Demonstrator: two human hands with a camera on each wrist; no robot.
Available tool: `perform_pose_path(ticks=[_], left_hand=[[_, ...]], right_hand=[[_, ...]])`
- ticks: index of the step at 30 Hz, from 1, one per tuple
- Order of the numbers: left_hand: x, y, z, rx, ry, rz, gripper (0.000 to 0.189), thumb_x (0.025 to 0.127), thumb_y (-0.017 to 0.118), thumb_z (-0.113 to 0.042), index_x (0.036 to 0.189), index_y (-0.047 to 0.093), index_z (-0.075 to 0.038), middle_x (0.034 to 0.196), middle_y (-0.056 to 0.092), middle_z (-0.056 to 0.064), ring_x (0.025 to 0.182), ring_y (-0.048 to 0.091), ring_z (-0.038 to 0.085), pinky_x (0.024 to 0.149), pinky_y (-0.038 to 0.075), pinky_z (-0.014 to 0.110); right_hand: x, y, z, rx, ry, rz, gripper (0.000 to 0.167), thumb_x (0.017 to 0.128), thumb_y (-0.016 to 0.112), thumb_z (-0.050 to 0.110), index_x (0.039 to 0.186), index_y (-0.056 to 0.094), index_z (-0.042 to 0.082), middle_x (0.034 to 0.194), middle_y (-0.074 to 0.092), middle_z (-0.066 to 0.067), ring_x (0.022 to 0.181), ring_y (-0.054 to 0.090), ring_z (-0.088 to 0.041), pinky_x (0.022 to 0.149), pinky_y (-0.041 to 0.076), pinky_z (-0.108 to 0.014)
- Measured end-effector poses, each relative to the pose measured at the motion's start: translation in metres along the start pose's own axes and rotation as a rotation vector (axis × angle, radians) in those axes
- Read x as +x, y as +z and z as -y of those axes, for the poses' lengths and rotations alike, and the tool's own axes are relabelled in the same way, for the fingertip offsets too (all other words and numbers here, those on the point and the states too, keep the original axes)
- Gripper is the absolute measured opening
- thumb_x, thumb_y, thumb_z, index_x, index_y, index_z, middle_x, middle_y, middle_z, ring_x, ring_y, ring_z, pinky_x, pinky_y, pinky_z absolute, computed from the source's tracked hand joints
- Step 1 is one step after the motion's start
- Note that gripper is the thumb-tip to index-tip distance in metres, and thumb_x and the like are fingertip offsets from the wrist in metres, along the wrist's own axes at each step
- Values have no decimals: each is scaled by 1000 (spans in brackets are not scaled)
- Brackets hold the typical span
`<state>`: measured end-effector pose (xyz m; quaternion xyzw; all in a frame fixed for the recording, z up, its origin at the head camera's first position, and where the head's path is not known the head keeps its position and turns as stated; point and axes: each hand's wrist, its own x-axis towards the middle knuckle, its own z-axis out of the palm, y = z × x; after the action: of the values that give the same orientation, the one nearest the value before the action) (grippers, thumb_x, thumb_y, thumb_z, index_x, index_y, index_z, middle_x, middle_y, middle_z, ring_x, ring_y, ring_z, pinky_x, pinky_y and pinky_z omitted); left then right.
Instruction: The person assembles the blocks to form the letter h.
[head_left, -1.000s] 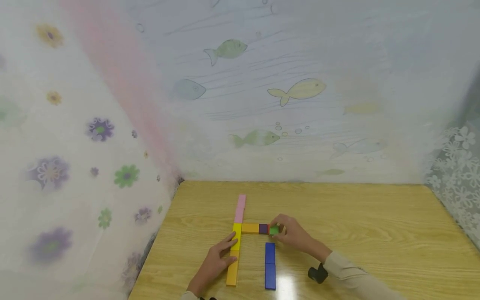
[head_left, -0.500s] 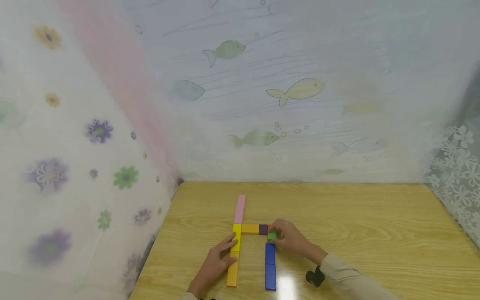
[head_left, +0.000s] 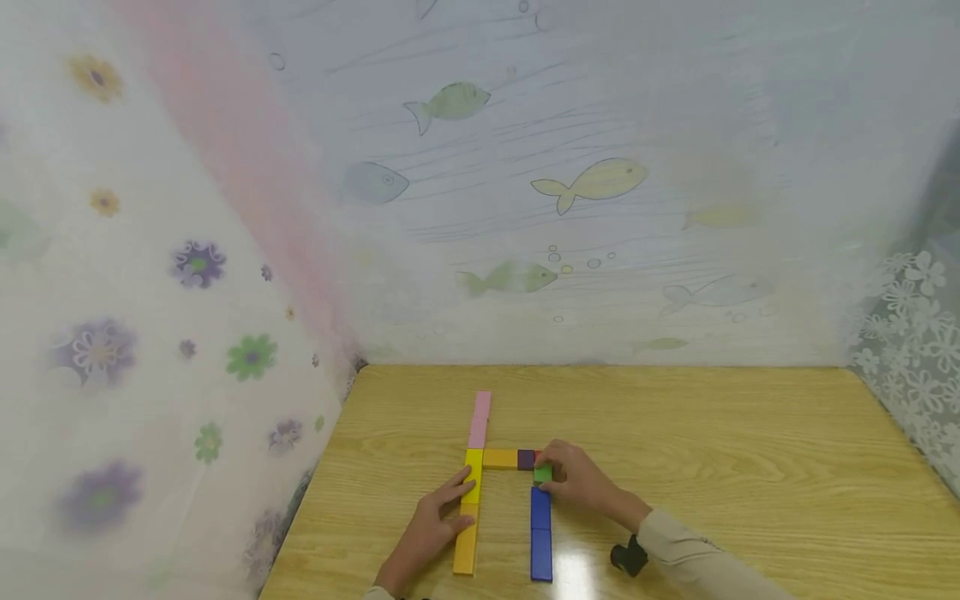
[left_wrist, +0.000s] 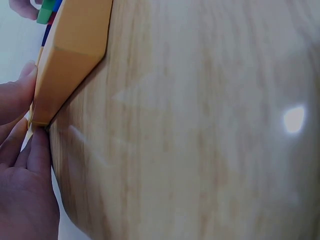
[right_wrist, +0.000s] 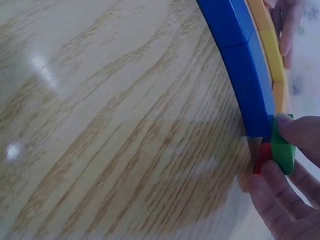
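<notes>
Between thumb and fingertips, my right hand [head_left: 577, 482] pinches a small green block [right_wrist: 284, 152] over a red block [right_wrist: 262, 157], just beyond the far end of two blue blocks [head_left: 541, 554] laid end to end. My left hand [head_left: 427, 525] rests with its fingers on a yellow block [head_left: 475, 462] and its thumb on the orange block [head_left: 465, 554] nearer me. Two pink blocks [head_left: 480, 418] extend that column away from me. From the yellow block, another orange block [head_left: 500, 459] and a purple block [head_left: 526, 460] run right to the red one, mostly covered by my right fingers.
The blocks lie on a wood-grain table [head_left: 712, 450]. A wall with painted fish [head_left: 600, 179] stands behind it, and a flower-patterned wall [head_left: 135, 333] along the left. A small black device [head_left: 629, 556] hangs at the right wrist.
My right hand has moved the green block slightly left and toward me, from right of the red block to above the blue blocks' far end. The left hand stays in place.
</notes>
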<state>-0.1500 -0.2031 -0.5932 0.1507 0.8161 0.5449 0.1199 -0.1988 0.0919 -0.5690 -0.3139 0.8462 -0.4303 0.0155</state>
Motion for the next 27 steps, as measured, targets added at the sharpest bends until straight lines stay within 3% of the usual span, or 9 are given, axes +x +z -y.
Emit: perform_pose_path(ticks=[16, 27], left_hand=[[1, 0, 0, 15, -30, 0, 54, 87, 68, -17, 137, 50, -8, 151, 32, -1, 139, 26, 27, 108, 32, 40], [2, 0, 5, -15, -16, 1, 54, 87, 68, -17, 137, 50, -8, 151, 32, 0, 139, 27, 26, 108, 34, 36]], right_hand=[[-1, 5, 1, -33, -32, 11, 20, 79, 75, 2, 97, 66, 5, 92, 58, -4, 76, 54, -17, 66, 51, -23], [-3, 8, 0, -71, -52, 16, 18, 80, 74, 4, 97, 68, 5, 91, 58, -3, 77, 55, -14, 66, 51, -22]])
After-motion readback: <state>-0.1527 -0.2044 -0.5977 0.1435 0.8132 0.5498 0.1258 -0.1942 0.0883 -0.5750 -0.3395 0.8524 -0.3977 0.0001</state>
